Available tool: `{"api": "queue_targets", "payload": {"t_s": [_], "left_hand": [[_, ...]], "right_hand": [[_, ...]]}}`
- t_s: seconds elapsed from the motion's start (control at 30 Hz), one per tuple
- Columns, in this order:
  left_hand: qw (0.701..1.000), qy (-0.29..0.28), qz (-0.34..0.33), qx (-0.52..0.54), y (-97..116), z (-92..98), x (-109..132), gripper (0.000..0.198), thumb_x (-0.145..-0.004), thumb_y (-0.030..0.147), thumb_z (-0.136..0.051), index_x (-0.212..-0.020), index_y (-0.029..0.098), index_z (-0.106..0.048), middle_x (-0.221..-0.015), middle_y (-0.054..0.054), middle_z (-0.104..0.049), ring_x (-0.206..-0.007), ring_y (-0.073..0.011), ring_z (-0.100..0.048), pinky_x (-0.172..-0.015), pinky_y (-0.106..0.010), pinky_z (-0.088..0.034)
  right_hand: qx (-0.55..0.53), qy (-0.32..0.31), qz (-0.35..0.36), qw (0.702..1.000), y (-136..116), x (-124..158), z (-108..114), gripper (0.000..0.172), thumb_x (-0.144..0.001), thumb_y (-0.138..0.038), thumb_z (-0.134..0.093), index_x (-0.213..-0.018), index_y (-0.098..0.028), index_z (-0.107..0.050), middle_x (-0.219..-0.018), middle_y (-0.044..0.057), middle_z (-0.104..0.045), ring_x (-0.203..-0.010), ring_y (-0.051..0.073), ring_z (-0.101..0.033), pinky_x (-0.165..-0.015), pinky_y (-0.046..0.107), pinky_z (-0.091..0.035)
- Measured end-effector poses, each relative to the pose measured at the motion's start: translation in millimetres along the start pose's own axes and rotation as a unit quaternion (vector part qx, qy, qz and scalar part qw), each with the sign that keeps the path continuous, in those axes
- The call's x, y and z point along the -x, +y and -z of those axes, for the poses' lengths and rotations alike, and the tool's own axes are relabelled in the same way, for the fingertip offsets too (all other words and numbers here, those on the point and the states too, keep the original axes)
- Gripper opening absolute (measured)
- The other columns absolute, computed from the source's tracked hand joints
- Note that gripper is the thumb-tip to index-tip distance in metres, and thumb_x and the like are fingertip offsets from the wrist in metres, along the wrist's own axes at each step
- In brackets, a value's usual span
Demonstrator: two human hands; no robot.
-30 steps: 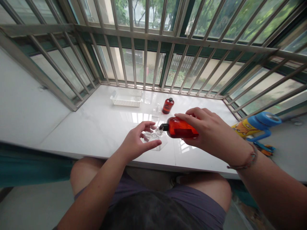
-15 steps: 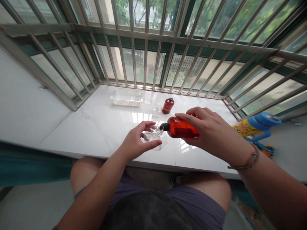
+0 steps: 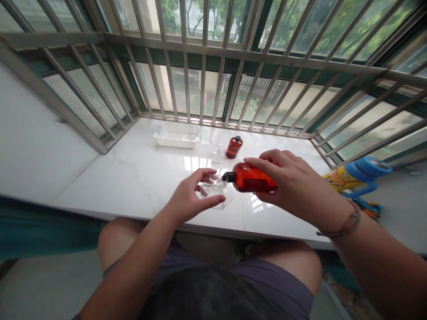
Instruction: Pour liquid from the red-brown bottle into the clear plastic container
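Note:
My right hand is shut on a red-orange plastic bottle, held on its side. The bottle's black nozzle sits just above the neck of a small clear glass bottle. My left hand curves beside that glass bottle with its fingers apart. It does not clearly grip it. A clear square piece lies under the glass bottle, partly hidden by my left fingers. A smaller red bottle and a clear glass bottle stand farther back.
A white plastic basket stands at the back of the white marble sill. Metal window bars run along its far edge. A blue and yellow toy lies to the right, beyond my right hand. My knees are below the sill.
The red-orange bottle and its nozzle have shifted slightly to the right. My left hand has stayed almost still.

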State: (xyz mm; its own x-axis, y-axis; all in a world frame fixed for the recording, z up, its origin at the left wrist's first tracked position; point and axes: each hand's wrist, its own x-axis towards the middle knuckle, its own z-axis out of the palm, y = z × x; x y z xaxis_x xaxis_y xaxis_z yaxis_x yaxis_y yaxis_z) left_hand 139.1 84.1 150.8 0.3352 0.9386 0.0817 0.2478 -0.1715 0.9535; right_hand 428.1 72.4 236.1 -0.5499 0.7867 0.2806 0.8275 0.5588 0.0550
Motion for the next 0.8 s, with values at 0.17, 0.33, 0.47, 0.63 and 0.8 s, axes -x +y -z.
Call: {"api": "queue_targets", "payload": {"t_s": [0.17,0.33,0.47,0.63,0.8], "left_hand": [[1.0,-0.002,-0.008,-0.006,-1.1,1.1,-2.0,0.07,-0.076,0.052,-0.092,-0.136,0.029,-0.064,-0.132,-0.01,-0.071,-0.116,-0.0288,-0.07,-0.089,-0.038,-0.058],[1.0,-0.001,-0.012,-0.008,-19.1,5.8,-12.0,0.072,-0.075,0.052,-0.093,-0.136,0.027,-0.063,-0.133,-0.011,-0.071,-0.12,-0.0296,-0.068,-0.091,-0.039,-0.057],[1.0,0.019,-0.008,0.016,-46.3,17.2,-23.5,0.074,-0.072,0.048,-0.096,-0.133,0.025,-0.061,-0.137,-0.013,-0.069,-0.126,-0.0301,-0.066,-0.099,-0.042,-0.056],[0.998,0.051,0.008,0.023,-71.6,43.5,-33.0,0.076,-0.071,0.044,-0.096,-0.134,0.022,-0.059,-0.136,-0.014,-0.068,-0.132,-0.0301,-0.064,-0.111,-0.048,-0.051],[0.998,0.06,0.017,0.031,-91.8,68.2,-36.9,0.075,-0.071,0.041,-0.096,-0.132,0.023,-0.058,-0.141,-0.014,-0.064,-0.137,-0.0305,-0.061,-0.118,-0.053,-0.047]], "right_hand": [[-0.054,0.011,-0.021,0.998,-5.0,0.8,-9.6,0.069,-0.084,-0.028,-0.079,-0.149,-0.03,-0.054,-0.132,0.014,-0.065,-0.112,0.037,-0.065,-0.097,0.052,-0.056],[-0.184,0.036,-0.092,0.978,-7.6,4.1,-45.0,0.07,-0.083,-0.03,-0.081,-0.147,-0.028,-0.053,-0.134,0.011,-0.065,-0.119,0.032,-0.068,-0.1,0.047,-0.058],[-0.294,0.061,-0.2,0.932,-2.2,11.4,-85.3,0.07,-0.081,-0.04,-0.084,-0.142,-0.027,-0.053,-0.129,0.01,-0.071,-0.113,0.031,-0.072,-0.096,0.05,-0.06],[-0.377,0.083,-0.292,0.875,9.8,28.6,-128.7,0.073,-0.081,-0.048,-0.085,-0.141,-0.025,-0.051,-0.122,0.012,-0.075,-0.106,0.031,-0.075,-0.093,0.052,-0.061],[-0.374,0.106,-0.359,0.848,24.8,50.8,-164.8,0.078,-0.076,-0.056,-0.087,-0.139,-0.024,-0.054,-0.122,0.013,-0.074,-0.105,0.032,-0.073,-0.089,0.051,-0.061]]}}
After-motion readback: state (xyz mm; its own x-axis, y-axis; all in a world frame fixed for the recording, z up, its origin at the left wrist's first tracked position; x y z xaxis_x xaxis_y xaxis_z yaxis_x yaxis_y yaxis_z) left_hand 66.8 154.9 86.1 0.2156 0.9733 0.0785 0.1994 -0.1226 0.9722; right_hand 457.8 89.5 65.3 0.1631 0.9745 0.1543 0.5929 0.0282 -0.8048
